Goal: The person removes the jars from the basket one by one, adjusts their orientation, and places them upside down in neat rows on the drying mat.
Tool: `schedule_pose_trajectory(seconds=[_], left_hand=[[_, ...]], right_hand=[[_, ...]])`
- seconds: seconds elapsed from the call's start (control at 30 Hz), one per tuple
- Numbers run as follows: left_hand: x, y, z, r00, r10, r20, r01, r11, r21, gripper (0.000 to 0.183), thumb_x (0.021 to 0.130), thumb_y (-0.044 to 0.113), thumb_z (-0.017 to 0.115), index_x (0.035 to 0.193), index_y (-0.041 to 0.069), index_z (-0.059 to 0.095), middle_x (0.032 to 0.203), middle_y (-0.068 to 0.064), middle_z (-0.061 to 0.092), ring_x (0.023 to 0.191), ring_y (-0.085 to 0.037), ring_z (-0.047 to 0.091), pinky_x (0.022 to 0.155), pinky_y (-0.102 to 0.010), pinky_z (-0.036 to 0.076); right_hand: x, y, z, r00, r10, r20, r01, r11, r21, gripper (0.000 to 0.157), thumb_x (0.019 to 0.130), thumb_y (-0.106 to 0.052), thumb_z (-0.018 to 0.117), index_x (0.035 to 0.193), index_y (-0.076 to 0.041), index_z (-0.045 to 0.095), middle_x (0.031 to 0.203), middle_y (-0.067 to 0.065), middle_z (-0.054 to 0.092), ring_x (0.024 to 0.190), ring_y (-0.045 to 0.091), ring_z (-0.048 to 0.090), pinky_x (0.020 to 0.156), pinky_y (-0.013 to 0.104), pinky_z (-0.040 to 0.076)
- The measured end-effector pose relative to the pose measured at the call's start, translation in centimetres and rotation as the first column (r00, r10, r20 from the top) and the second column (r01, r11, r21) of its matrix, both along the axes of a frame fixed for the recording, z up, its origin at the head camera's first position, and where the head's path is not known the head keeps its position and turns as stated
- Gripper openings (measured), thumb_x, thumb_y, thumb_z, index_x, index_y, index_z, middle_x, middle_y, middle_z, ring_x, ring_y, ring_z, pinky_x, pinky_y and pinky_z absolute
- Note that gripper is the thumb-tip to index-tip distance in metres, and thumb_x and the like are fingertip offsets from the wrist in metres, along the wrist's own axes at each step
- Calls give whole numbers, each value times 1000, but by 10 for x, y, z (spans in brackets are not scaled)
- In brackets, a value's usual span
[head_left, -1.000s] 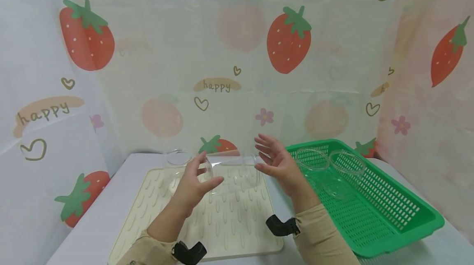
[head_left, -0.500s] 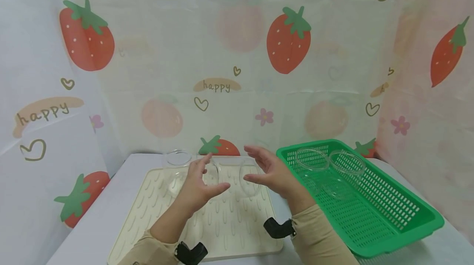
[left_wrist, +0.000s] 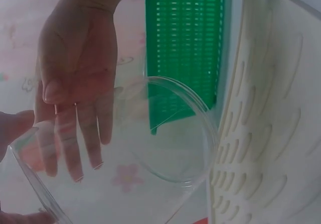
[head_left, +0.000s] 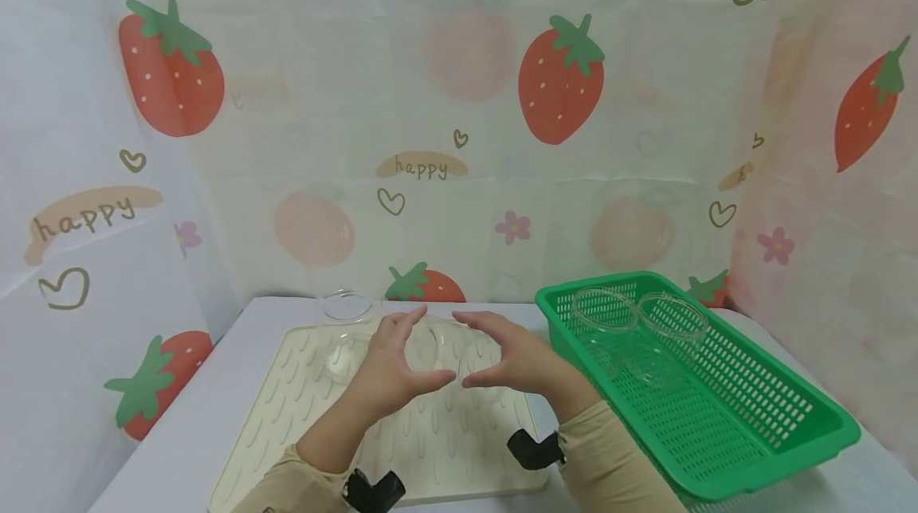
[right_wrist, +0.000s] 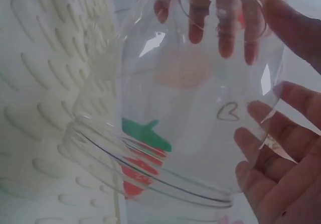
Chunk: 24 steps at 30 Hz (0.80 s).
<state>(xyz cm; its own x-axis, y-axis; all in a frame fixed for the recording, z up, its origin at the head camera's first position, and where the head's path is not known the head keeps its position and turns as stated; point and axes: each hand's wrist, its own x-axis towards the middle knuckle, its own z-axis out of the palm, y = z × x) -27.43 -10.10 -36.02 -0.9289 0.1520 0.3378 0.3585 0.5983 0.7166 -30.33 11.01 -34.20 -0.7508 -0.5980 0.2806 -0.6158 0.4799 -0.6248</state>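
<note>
Head view: left hand [head_left: 387, 373] and right hand [head_left: 529, 358] cup the jar [head_left: 446, 342] above the mat [head_left: 459, 453], fingers curved round it! One mat jar [head_left: 346, 330] stands placed; two spare jars [head_left: 606, 330] sit in the basket [head_left: 789, 461]: about midway, I'd judge, this one not yet down. Left wrist: it's tilted (nearly invisible stuff!). Right wrist: right fingers spread along its wall, mouth slanting matward.
</note>
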Motion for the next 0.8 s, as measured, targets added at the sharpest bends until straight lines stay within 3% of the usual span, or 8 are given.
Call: schedule_pose_trajectory(seconds=[0.23,0.57,0.8], left_hand=[[5,5,-1,1000,-25,-18,24,998,-52,92,62,43,81,139,16,38,132,-9,35,120,-29,35,91,-48,41],[11,8,-2,991,-52,-127,34,989,-141,89,61,39,82,137,15,41,127,-4,38,115,-27,35,87,-42,43],[9,5,-2,982,-79,-171,49,984,-171,91,60,38,82,137,14,39,127,-4,37,115,-27,35,88,-42,42]], right_hand=[[1,-5,-4,999,-33,4,32,989,145,86,66,-35,81,140,-20,38,140,-1,40,129,20,34,102,46,34],[2,-6,-8,999,0,39,-6,987,158,92,65,-29,83,142,-14,34,142,4,37,130,22,33,104,46,31],[-1,-8,-10,999,12,-52,-3,987,161,93,63,-29,84,140,-14,35,141,3,38,130,20,34,104,43,31]])
